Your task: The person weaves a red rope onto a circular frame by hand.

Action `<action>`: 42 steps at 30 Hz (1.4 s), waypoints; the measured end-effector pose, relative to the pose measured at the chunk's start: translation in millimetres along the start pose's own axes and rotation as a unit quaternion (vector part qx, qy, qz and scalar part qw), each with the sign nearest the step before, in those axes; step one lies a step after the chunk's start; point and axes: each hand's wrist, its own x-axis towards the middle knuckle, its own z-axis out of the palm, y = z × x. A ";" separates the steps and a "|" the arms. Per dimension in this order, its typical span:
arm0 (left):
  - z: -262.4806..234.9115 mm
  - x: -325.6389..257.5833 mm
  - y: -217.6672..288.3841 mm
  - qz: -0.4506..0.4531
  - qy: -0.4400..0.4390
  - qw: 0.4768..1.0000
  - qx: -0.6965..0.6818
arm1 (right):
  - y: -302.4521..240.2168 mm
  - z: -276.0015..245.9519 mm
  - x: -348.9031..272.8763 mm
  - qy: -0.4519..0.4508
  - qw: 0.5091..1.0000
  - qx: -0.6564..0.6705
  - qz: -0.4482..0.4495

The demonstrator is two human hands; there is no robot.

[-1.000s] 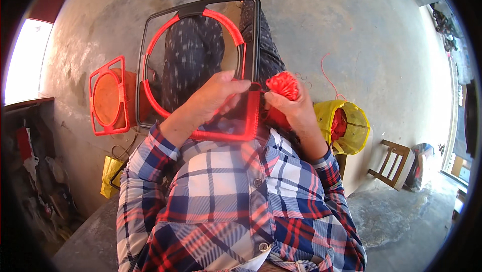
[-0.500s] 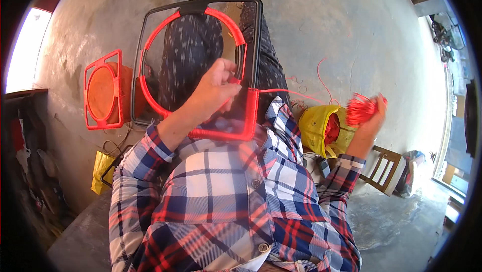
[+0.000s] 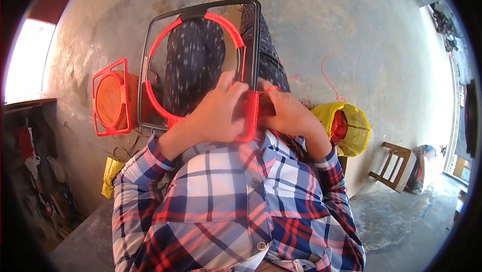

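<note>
Frame point(image 3: 257, 46) sits on the lap point(image 3: 193, 56), near right corner wrapped in red cord point(image 3: 252, 121), far side still unwrapped, can't tell if left hand point(image 3: 216, 111) or right hand point(image 3: 290, 114) fingers are gripping.

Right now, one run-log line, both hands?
black frame: partly red-wrapped | left hand: at frame's right side, grip unclear | right hand: outside that side, at red cord, grip unclear | yellow bag: open
</note>
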 end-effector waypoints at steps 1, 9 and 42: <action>2.8 -1.2 -1.4 0.008 0.011 0.998 0.057 | 1.1 1.1 4.0 0.001 1.000 -0.002 -0.002; 2.7 -2.0 -33.8 0.032 0.085 0.993 -0.082 | 29.0 -18.4 7.0 0.215 0.844 0.488 -0.055; 0.0 18.9 -15.7 -0.208 -0.002 0.866 -0.454 | 128.5 -117.7 -83.1 0.255 0.653 0.690 -0.179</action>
